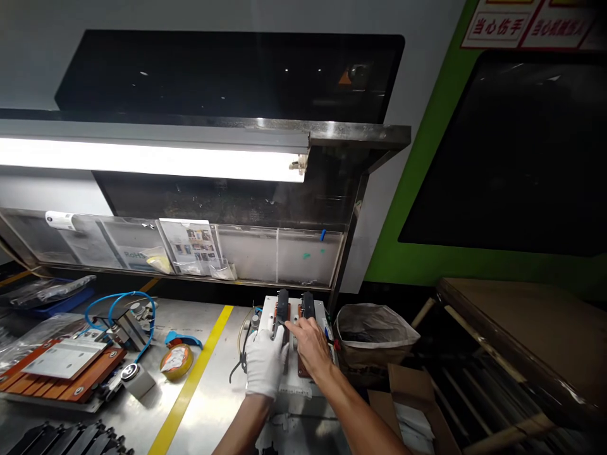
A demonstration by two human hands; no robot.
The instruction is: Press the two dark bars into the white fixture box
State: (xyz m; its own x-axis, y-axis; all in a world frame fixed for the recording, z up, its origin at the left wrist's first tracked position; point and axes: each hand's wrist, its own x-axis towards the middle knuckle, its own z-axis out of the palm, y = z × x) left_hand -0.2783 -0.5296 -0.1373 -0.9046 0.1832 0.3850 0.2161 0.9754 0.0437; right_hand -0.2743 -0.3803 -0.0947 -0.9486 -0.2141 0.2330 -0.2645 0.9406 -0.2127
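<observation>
Two hands on our jig [313, 316]
Gloved left hand [265, 357] grips a black part [282, 309]; bare right hand [310, 344] lies flat, fingers loose.

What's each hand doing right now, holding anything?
Left hand, white-gloved: rests flat on the fixture, grip cannot be told.
Right hand, bare: fingers on the fixture near the black parts; holding nothing visible.

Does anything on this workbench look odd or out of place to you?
Only one thing: the left hand wears a white glove while the right hand is bare. Both rest on the small fixture. Nothing looks spilled or broken.
</observation>
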